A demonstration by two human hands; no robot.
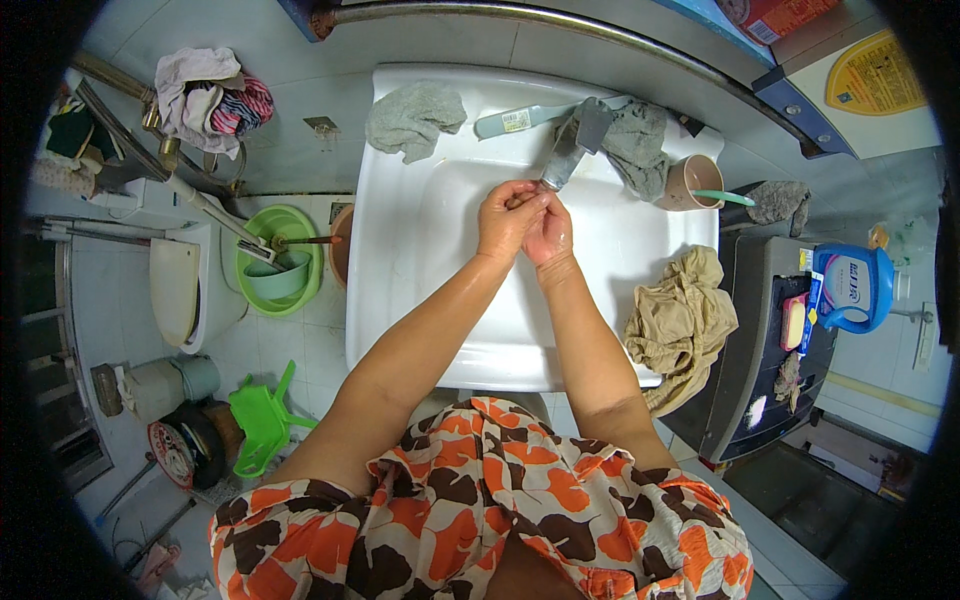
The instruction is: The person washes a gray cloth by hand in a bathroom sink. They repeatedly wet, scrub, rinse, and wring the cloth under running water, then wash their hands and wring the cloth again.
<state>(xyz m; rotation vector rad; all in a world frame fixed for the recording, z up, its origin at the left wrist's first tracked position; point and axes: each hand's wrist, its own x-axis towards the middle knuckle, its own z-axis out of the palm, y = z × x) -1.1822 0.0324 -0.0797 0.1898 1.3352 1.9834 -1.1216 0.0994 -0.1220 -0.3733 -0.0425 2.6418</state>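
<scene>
Both hands are wet and meet under the spout of a metal faucet (568, 154) over a white ceramic sink (457, 330). My left hand (506, 221) rests with curled fingers across the fingers of my right hand (551, 229), whose palm is turned up. No object shows in either hand; parts of the fingers are hidden where they overlap. Behind the faucet lies a grey-green brush-like tool (502, 124) with a label. Grey cloths lie at the sink's back left (416, 116) and beside the faucet (637, 146). A beige garment (679, 322) hangs over the right rim.
A pinkish cup (686, 176) with a green-handled toothbrush stands at the back right corner. Right of the sink, a dark appliance (757, 337) carries soap and a blue detergent bottle (855, 289). Left are a green basin (315, 262), a toilet (206, 285) and a green plastic stool (259, 424).
</scene>
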